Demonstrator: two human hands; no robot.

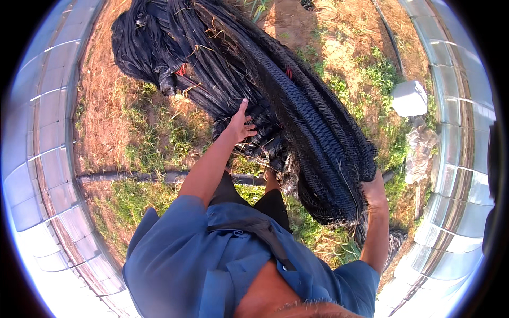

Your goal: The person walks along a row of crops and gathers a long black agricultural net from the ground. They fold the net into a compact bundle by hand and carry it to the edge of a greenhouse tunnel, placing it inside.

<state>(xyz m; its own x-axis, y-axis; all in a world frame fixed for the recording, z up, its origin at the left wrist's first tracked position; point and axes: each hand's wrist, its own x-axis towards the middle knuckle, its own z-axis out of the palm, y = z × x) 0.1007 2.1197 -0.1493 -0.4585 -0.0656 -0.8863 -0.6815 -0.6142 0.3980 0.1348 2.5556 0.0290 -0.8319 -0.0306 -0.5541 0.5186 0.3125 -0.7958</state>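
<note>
A long bundle of black shade netting [314,115] stretches from the top left of the head view down to my right side. My right hand [374,190] grips its near right end, the fingers partly hidden by the folds. With fingers spread, my left hand [241,125] is over the lower, flatter folds of netting [222,85]; whether it touches them I cannot tell. Bits of dry straw cling to the mesh. A red tie [181,70] shows among the folds on the left, and another red tie [289,73] on the raised bundle.
Clear plastic greenhouse walls curve along the left [53,119] and right [463,131]. A white plastic container [410,98] and crumpled plastic film [421,149] lie at the right. Behind my feet, a dark hose or pipe [131,177] crosses the weedy soil. A thin pipe [391,37] runs at upper right.
</note>
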